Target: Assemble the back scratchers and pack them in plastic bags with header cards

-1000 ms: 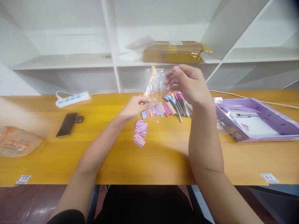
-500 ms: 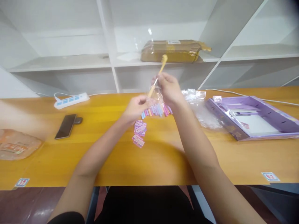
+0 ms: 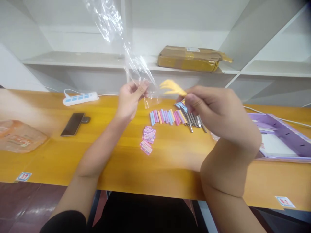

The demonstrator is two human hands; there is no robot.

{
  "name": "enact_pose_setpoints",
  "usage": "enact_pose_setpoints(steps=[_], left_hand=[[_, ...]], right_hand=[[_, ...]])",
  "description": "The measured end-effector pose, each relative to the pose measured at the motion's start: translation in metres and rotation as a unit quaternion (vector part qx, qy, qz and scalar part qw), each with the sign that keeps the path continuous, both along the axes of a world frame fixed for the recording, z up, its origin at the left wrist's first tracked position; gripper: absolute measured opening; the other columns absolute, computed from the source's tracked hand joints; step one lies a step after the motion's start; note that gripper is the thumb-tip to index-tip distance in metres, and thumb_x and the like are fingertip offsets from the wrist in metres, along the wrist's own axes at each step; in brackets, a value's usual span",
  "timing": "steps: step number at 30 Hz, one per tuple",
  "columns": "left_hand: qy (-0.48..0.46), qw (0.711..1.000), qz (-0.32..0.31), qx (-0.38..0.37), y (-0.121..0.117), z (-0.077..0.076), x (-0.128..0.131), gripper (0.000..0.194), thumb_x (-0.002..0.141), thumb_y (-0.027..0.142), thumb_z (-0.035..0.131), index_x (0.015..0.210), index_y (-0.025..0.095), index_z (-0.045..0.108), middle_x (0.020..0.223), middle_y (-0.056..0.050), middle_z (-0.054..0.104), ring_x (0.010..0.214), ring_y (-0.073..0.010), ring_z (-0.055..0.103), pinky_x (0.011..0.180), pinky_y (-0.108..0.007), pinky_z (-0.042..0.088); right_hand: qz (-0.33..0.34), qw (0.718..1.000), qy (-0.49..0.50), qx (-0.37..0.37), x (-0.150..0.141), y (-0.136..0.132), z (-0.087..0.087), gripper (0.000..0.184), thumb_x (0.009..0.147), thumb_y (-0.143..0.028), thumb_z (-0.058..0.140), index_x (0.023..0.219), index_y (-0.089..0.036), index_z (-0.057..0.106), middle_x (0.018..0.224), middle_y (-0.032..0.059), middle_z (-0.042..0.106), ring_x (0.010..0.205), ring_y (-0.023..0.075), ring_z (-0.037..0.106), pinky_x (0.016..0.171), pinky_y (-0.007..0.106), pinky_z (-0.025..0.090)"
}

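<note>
R hand (image 3: 213, 108) pinching yellow claw-shaped back-scratcher head (image 3: 172, 87), raised, claw pointing L twd bag. L hand (image 3: 128, 100) gripping clear plastic bag (image 3: 139, 64) btwn thumb & fingers, bulk trailing up-L. Below: row of pastel tubes (image 3: 166, 116) on wood table (image 3: 116, 165); metal-rod scratchers (image 3: 191, 122) just R, purple-pink cards (image 3: 148, 136) nearer person.

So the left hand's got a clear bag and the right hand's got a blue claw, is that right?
Not quite: the claw in the right hand is yellow, not blue, as the head view shows. The left hand does have a clear bag.
</note>
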State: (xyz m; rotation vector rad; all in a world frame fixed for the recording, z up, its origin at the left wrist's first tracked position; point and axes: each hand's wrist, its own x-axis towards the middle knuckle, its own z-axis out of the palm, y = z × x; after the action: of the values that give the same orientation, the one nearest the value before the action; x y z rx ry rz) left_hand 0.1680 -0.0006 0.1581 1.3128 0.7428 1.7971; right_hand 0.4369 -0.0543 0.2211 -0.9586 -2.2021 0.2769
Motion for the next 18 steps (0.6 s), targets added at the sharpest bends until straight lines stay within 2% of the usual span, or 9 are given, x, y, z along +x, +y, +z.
enact_pose_setpoints(steps=[2,5,9,13,18], left_hand=[[-0.014,1.000,0.007,-0.005,-0.003,0.004,-0.001,0.039,0.096,0.048,0.101,0.084,0.022,0.075,0.082,0.001,0.067,0.074,-0.0106,0.064,0.074,-0.026,0.059],[-0.031,0.999,0.008,-0.011,-0.008,0.008,0.000,0.036,0.100,0.042,0.097,0.084,0.021,0.073,0.084,0.000,0.067,0.074,-0.0101,0.064,0.072,-0.025,0.058],[-0.036,0.999,0.001,-0.022,-0.015,0.013,0.003,0.033,0.102,0.041,0.095,0.087,0.021,0.074,0.089,-0.001,0.070,0.081,-0.0112,0.069,0.076,-0.024,0.061],[-0.034,0.998,-0.016,-0.041,-0.020,0.018,0.004,0.038,0.104,0.045,0.092,0.086,0.020,0.070,0.092,-0.002,0.073,0.085,-0.0125,0.073,0.079,-0.025,0.064],[-0.025,0.998,-0.031,-0.057,-0.023,0.022,0.003,0.038,0.106,0.047,0.091,0.088,0.020,0.072,0.092,-0.002,0.073,0.083,-0.0116,0.073,0.078,-0.025,0.065]], right_hand=[[0.018,0.998,-0.062,0.013,-0.007,-0.007,-0.001,0.048,0.124,-0.057,0.046,0.091,-0.028,0.067,0.077,0.0035,0.066,0.068,0.0211,0.056,0.071,0.040,0.042],[0.008,0.994,-0.094,0.046,-0.017,-0.010,-0.006,0.042,0.124,-0.047,0.045,0.093,-0.026,0.064,0.083,0.0054,0.071,0.072,0.0225,0.060,0.072,0.041,0.041],[-0.024,0.992,-0.097,0.073,-0.023,-0.005,-0.013,0.038,0.123,-0.045,0.047,0.099,-0.025,0.069,0.092,0.0079,0.076,0.079,0.0245,0.064,0.073,0.041,0.039],[-0.032,0.992,-0.086,0.091,-0.025,-0.001,-0.016,0.038,0.123,-0.045,0.049,0.104,-0.026,0.075,0.097,0.0088,0.077,0.082,0.0250,0.065,0.074,0.041,0.038],[-0.032,0.991,-0.077,0.108,-0.025,0.002,-0.013,0.041,0.124,-0.045,0.047,0.103,-0.027,0.077,0.092,0.0092,0.075,0.084,0.0260,0.066,0.074,0.041,0.040]])
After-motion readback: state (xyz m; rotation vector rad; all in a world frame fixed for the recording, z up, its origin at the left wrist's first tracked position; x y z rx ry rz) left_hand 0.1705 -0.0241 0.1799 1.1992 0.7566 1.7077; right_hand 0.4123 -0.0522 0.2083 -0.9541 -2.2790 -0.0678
